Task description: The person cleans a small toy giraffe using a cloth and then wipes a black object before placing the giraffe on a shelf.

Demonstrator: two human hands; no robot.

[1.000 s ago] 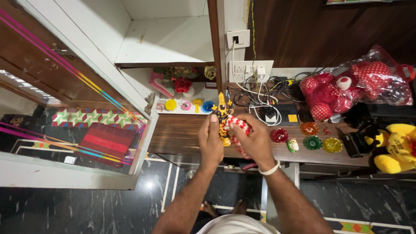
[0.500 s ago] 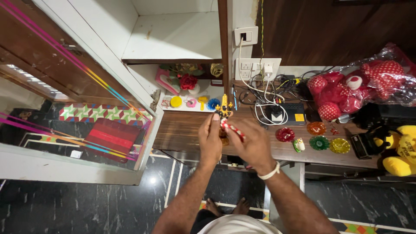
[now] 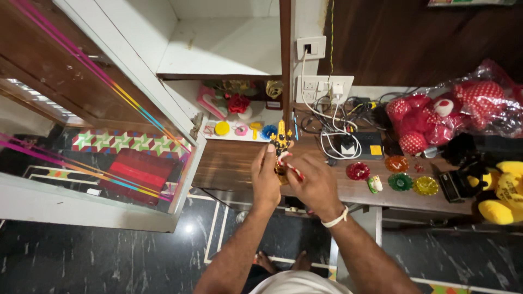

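Above the counter [image 3: 229, 163], both hands close on a small idol [image 3: 281, 142], left [image 3: 265, 177] gripping its body, right [image 3: 311, 182] pinching the soft garland [image 3: 290, 166]; it looks light, rigid, fragile.

Crowded wooden shelf [image 3: 229, 163], with bare room only on its left part.

Bare wood left of the left hand [image 3: 265, 177] and right hand [image 3: 311, 185], which grip a small idol [image 3: 281, 142] above the shelf's front edge. Hemmed on the far left by an open glass door [image 3: 109, 152]. Behind, blocked by little ornaments [image 3: 239, 129] and a rose [image 3: 238, 103]. To the right, blocked by tangled cables [image 3: 332, 128], a row of coloured dishes [image 3: 400, 177], a bagged red plush [image 3: 441, 120] and a yellow plush [image 3: 501, 190]. Open white cupboard bay [image 3: 223, 46] above.
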